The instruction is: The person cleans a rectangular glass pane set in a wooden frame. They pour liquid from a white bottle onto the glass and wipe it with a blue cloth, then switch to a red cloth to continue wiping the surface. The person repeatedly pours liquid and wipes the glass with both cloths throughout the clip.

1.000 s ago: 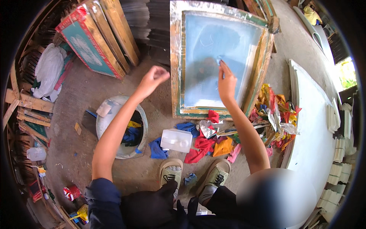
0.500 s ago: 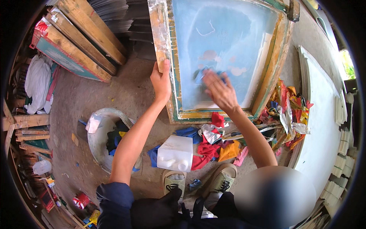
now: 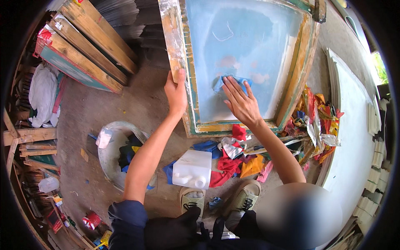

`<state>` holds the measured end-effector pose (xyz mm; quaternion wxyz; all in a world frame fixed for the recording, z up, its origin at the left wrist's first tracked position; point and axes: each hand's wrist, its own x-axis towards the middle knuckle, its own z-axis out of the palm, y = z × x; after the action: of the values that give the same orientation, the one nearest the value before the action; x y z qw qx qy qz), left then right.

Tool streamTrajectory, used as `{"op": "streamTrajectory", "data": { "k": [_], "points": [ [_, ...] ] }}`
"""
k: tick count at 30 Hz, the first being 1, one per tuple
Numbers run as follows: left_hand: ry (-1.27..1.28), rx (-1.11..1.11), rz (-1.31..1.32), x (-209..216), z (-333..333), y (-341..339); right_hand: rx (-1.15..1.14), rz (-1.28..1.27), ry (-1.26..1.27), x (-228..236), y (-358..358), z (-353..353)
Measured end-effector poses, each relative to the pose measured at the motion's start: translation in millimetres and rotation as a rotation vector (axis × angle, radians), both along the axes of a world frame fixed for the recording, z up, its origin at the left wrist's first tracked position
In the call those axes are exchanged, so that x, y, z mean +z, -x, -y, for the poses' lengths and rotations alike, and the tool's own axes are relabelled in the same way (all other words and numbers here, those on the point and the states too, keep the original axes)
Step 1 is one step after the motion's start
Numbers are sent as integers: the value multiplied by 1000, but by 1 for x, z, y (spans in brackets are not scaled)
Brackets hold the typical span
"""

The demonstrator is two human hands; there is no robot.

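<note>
A wooden-framed screen-printing screen [image 3: 246,37] with blue mesh leans up in front of me. My left hand [image 3: 176,92] is closed on the left side of its frame, the thumb on the front face. With fingers stretched flat, my right hand [image 3: 241,100] presses a crumpled blue rag [image 3: 218,84] against the lower middle of the mesh; the rag shows past both sides of the fingers. Pale, pinkish patches and a thin white curved line mark the mesh. Part of the rag is hidden under my fingers.
By my shoes lie a white plastic jug [image 3: 192,168] and several coloured rags [image 3: 227,164]. A bucket [image 3: 109,160] holding dark cloth stands left. More wooden frames [image 3: 89,46] lean at far left. Coloured scraps [image 3: 314,121] and white sheets [image 3: 350,125] are at right.
My right hand, blurred before, now shows sharply, lying flatter on the rag in nearly the same spot. My left hand keeps its hold on the frame. The view has shifted slightly.
</note>
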<state>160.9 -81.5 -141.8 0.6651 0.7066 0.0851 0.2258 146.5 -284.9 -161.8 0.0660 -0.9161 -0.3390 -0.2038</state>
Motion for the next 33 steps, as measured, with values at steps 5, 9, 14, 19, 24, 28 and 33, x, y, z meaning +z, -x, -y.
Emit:
{"op": "streamTrajectory", "data": {
  "k": [5,9,14,19,24,28,33],
  "points": [
    [7,-14,-43,-1,0,1,-64,-5,-52,6,-8,-12],
    [-38,6,-20,-3,-1,1,-81,-18,-25,-5,5,1],
    [-28,9,-4,1,2,1,-162,36,-42,-6,0,-10],
    [-46,-13,-14,1,0,2,-336,47,-13,-2,-18,5],
    [-64,2,-16,1,2,0,-118,-11,31,-9,-5,25],
    [-51,-7,4,-2,-2,0,-106,-136,22,-17,12,11],
    [-67,-7,-14,0,1,0,-145,44,102,-15,-3,30]
  ]
}}
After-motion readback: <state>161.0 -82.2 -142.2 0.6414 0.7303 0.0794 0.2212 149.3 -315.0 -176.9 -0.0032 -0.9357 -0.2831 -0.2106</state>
